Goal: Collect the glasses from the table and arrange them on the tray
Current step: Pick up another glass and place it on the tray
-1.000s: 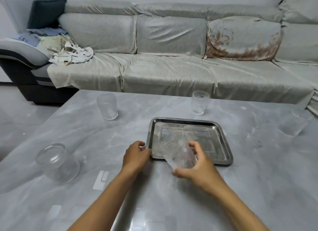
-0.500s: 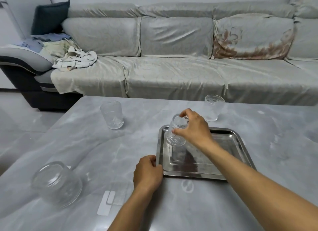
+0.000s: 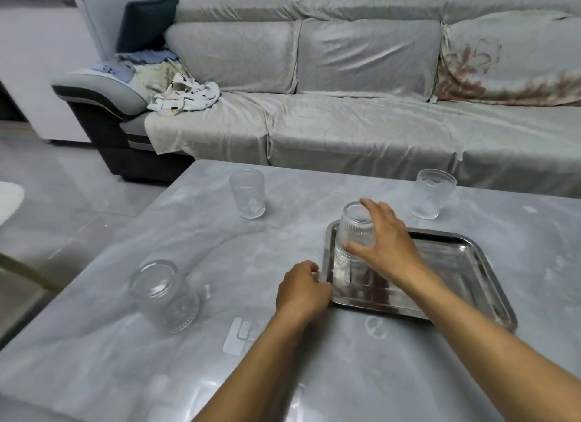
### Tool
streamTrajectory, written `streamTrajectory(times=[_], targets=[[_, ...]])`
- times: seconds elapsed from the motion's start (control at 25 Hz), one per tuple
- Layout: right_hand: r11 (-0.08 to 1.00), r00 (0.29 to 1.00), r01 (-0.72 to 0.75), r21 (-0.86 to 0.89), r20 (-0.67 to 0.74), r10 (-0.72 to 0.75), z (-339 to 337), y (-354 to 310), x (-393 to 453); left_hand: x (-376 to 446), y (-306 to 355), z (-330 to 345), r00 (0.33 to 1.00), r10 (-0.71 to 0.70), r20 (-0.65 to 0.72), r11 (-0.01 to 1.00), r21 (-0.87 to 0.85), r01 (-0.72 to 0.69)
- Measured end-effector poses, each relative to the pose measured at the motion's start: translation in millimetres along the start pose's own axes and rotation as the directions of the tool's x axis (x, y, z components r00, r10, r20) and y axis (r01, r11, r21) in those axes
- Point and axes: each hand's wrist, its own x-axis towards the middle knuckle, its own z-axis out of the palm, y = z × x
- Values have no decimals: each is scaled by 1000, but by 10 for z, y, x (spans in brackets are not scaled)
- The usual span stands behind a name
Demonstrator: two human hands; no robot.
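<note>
A steel tray (image 3: 465, 264) lies on the grey marble table. In its far left corner a ribbed clear glass (image 3: 353, 229) stands upside down, and my right hand (image 3: 383, 242) is wrapped around it. My left hand (image 3: 301, 291) grips the tray's near left edge. Three more clear glasses stand on the table: one upright (image 3: 247, 193) at the far left, one upright (image 3: 431, 197) just beyond the tray, and a wider one (image 3: 165, 295) upside down at the near left.
A sofa (image 3: 361, 122) covered in pale cloth runs along the table's far side, with crumpled clothes (image 3: 184, 96) at its left end. Tiled floor lies to the left of the table (image 3: 220, 255). A taped patch (image 3: 239, 335) sits near my left forearm.
My right hand carried the ribbed glass from the tray's near edge to its far left corner and turned it upside down. My left hand stayed on the tray's edge. The view shifted.
</note>
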Motion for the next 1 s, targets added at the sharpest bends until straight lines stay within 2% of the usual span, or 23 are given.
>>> streamTrajectory(times=[0.08,0.16,0.24,0.28,0.36,0.4,0.48,0.6,0.68,0.76,0.84,0.92,1.0], targets=[[994,994,67,87,-95,-59,44,-38,-452,-75,34,-345,986,109,-126,984,154,-90],[984,991,112,141,-89,-100,127,-102,-1004,-209,-69,-853,901,217,-377,960,251,-126],[981,992,121,150,8,-124,191,-205,-1420,-345,-349,-1271,744,258,-616,939,342,-43],[978,987,144,148,54,-153,195,-279,-1552,-413,-519,-1409,723,211,-658,929,366,62],[963,968,201,178,114,-223,152,-456,-1692,-471,-837,-1571,802,1,-597,923,309,229],[954,963,216,209,119,-244,108,-525,-1747,-466,-968,-1593,843,-78,-532,938,246,243],[947,967,195,257,113,-230,2,-563,-1846,-445,-1082,-1595,884,-108,-456,972,139,191],[955,982,109,275,116,-146,-162,-541,-1922,-528,-827,-1491,868,15,-496,983,168,79],[949,987,68,308,120,-110,-250,-601,-1883,-673,-463,-1352,854,185,-487,979,169,-115],[936,988,61,347,110,-106,-302,-692,-1771,-861,-58,-1131,849,365,-381,930,100,-355],[933,992,72,353,73,-104,-359,-758,-1629,-1041,261,-793,832,500,-239,860,28,-509],[951,996,93,294,-34,-87,-434,-697,-1478,-1101,457,-500,779,605,-166,793,34,-609],[971,994,66,231,-104,-43,-525,-501,-1334,-979,547,-388,778,627,-44,772,-96,-628]])
